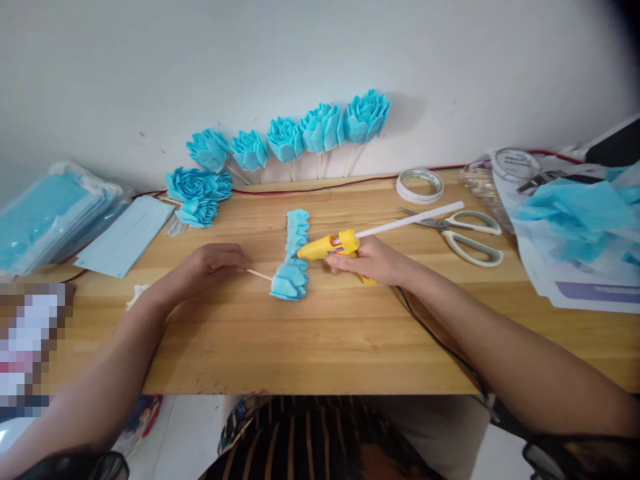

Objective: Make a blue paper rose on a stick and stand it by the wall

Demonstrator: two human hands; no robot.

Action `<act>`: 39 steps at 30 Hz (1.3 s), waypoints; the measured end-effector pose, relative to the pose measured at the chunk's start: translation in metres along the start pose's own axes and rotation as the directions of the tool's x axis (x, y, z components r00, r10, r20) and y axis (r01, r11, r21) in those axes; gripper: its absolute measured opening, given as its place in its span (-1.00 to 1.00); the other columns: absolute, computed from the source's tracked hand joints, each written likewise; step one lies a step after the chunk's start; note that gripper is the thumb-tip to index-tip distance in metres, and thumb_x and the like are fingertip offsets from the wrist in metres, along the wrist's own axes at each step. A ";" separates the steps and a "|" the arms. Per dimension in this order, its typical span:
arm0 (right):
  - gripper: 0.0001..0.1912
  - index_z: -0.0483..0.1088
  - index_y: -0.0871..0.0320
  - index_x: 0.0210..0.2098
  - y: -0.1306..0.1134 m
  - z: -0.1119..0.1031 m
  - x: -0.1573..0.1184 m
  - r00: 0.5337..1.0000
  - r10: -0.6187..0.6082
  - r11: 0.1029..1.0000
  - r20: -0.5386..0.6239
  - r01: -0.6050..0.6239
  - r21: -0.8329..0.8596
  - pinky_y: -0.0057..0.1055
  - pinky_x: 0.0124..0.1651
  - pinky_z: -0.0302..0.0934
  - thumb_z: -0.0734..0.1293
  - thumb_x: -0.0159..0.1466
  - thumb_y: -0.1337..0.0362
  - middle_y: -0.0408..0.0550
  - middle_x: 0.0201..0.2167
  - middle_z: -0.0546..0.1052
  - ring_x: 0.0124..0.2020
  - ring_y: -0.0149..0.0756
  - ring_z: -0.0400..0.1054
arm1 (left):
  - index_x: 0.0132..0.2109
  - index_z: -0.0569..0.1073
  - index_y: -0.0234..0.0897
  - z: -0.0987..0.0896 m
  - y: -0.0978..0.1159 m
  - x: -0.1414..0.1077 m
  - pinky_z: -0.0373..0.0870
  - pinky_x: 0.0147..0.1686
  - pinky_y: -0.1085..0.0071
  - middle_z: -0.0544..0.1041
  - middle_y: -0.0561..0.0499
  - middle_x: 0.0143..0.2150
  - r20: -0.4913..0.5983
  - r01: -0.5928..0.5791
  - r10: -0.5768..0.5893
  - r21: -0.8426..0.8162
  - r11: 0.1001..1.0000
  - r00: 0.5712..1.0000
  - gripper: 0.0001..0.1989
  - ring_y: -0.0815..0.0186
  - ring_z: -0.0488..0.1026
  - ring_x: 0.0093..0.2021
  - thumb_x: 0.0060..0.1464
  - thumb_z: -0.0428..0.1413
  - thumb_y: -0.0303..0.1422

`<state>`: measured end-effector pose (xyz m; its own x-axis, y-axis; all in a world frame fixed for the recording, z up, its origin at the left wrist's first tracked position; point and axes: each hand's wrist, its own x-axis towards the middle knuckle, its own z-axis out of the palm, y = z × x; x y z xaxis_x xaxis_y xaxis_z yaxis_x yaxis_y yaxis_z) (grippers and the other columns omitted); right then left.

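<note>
Beside the left hand (209, 268) lies a flower (289, 283).

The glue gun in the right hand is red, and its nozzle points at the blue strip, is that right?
Not quite: the head view shows that the glue gun is yellow, not red. It is in the right hand, nozzle pointing at the blue strip.

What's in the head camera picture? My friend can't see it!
A person's right hand points a yellow glue gun at a ruffled blue strip on a wooden table. The left hand holds the thin pale stick of a blue flower at the strip's near end. Behind, five blue flowers lean against a white wall.
</note>
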<state>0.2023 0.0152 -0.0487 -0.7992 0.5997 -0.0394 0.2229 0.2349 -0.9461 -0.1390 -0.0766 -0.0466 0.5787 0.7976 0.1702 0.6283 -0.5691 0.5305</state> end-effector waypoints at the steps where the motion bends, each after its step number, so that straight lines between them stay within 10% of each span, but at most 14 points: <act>1: -0.66 0.44 0.17 -0.45 0.000 0.000 0.000 1.000 0.004 1.000 0.003 -0.004 0.008 -0.38 -0.19 0.32 0.35 0.26 0.02 -0.08 -0.44 0.54 -0.38 -0.36 0.39 | -0.16 0.53 -0.29 0.000 0.001 0.000 0.38 -0.24 0.52 0.55 -0.06 -0.26 -0.002 -0.005 0.005 0.009 1.000 1.000 -0.74 0.36 0.51 -0.26 0.41 -0.05 -0.36; 39: -0.50 0.51 0.17 -0.37 0.010 -0.010 -0.005 0.996 0.075 0.995 0.036 -0.078 0.064 -0.45 -0.46 0.18 0.32 0.29 -0.17 -0.07 -0.43 0.51 -0.47 -0.39 0.29 | -0.17 0.57 -0.29 -0.006 0.007 -0.010 0.35 -0.24 0.46 0.55 -0.09 -0.22 0.092 0.066 -0.055 -0.120 0.991 0.994 -0.69 0.31 0.50 -0.25 0.41 -0.03 -0.29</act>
<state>0.2142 0.0221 -0.0548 -0.7998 0.5877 -0.1222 0.2480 0.1380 -0.9589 -0.1438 -0.0876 -0.0398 0.5887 0.8059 0.0638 0.5983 -0.4874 0.6360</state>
